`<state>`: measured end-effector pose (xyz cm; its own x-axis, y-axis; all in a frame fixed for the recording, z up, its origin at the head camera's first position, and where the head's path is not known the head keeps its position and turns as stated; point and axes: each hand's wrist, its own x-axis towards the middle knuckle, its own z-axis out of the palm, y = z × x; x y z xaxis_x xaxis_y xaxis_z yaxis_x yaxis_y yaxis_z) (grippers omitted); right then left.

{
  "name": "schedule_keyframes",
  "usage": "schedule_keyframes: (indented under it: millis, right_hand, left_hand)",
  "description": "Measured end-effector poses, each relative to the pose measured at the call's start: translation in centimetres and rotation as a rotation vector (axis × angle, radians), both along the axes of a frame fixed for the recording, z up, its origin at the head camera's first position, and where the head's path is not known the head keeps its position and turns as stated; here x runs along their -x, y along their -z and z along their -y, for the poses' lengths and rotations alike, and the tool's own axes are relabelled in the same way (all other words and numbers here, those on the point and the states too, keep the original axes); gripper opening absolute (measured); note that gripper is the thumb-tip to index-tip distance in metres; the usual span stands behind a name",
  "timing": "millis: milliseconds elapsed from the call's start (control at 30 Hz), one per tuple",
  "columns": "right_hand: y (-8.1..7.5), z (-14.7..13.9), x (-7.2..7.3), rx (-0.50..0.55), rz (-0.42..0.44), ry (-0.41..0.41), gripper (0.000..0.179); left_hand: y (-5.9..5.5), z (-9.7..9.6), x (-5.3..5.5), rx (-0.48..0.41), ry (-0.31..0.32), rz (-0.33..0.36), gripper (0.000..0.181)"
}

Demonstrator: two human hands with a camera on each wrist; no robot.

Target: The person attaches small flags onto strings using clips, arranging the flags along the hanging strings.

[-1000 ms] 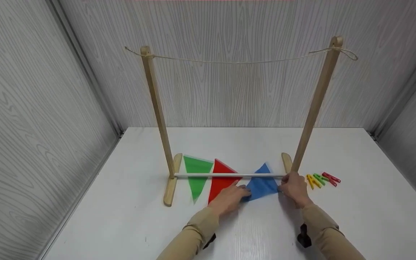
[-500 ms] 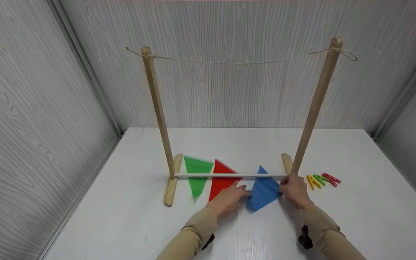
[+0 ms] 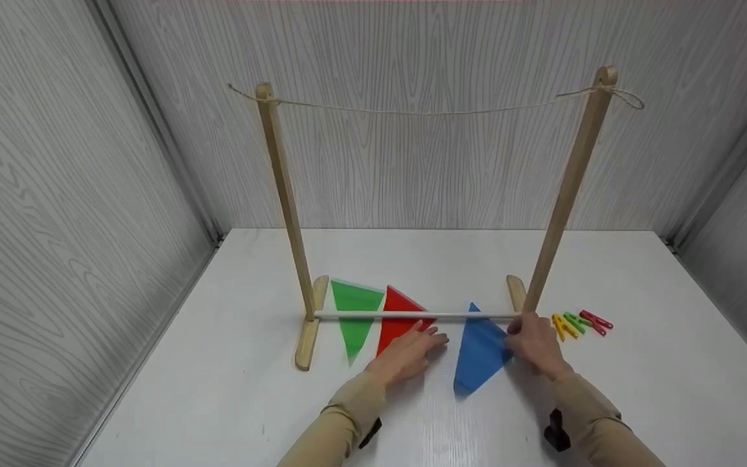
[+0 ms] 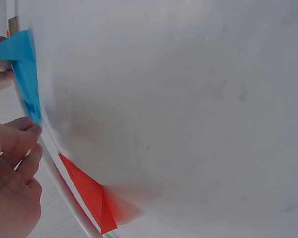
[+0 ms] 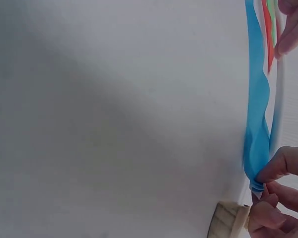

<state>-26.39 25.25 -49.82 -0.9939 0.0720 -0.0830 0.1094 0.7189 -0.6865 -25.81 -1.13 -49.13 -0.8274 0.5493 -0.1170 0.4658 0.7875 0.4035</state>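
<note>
A blue triangular pennant [image 3: 478, 353] lies slanted across the front of the white crossbar, one corner near the bar and another toward the table's front. My right hand [image 3: 535, 344] pinches its right-hand corner between thumb and fingers, which the right wrist view shows as a bunched blue edge [image 5: 258, 171]. To the left, my left hand [image 3: 406, 355] holds nothing, its fingers loosely bent and apart from the blue cloth in the head view. That hand partly covers a red pennant [image 3: 394, 331]. A green pennant [image 3: 355, 301] lies farther left, under the crossbar [image 3: 412, 315].
Two wooden posts [image 3: 286, 201] stand on flat feet, with a string [image 3: 428, 113] tied between their tops. Yellow, green and red clothespins [image 3: 573, 322] lie right of the right post [image 3: 571, 188]. Grey wood-patterned walls enclose the white table [image 3: 218, 402] behind and at both sides.
The blue pennant has turned, its lower corner swinging down and toward the right. My left hand has let go of its left side and drawn back slightly; my right hand keeps its pinch.
</note>
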Motion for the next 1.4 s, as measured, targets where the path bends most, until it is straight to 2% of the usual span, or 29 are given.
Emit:
schedule_keyframes:
  millis: [233, 433, 633, 767, 1000, 1233, 1400]
  right_hand:
    - [-0.7, -0.6, -0.1, -0.166, -0.129, -0.034, 0.026]
    - [-1.3, -1.0, -0.1, -0.209, -0.208, -0.016, 0.025]
    - [-1.8, -1.3, -0.1, -0.211, -0.329, -0.025, 0.021]
    - [-2.0, -1.3, -0.1, -0.206, -0.380, -0.031, 0.023]
    - [-1.6, -0.9, 0.0, -0.147, -0.478, -0.076, 0.025]
    - [-1.0, -0.4, 0.4, -0.072, -0.669, -0.169, 0.030]
    - [-0.8, 0.0, 0.4, 0.112, -0.652, -0.233, 0.035]
  left_hand:
    - [0.0, 0.1, 0.0, -0.048, -0.018, -0.003, 0.049]
    - [-0.1, 0.3, 0.0, -0.091, -0.028, 0.005, 0.051]
    - [0.0, 0.5, 0.1, -0.122, -0.028, 0.008, 0.052]
    - [0.0, 0.4, 0.4, -0.152, -0.034, 0.002, 0.051]
    - [0.0, 0.3, 0.8, -0.278, -0.068, 0.043, 0.050]
    - [0.1, 0.3, 1.4, -0.374, -0.066, 0.086, 0.048]
    - [0.0, 0.2, 1.3, -0.449, -0.085, 0.167, 0.050]
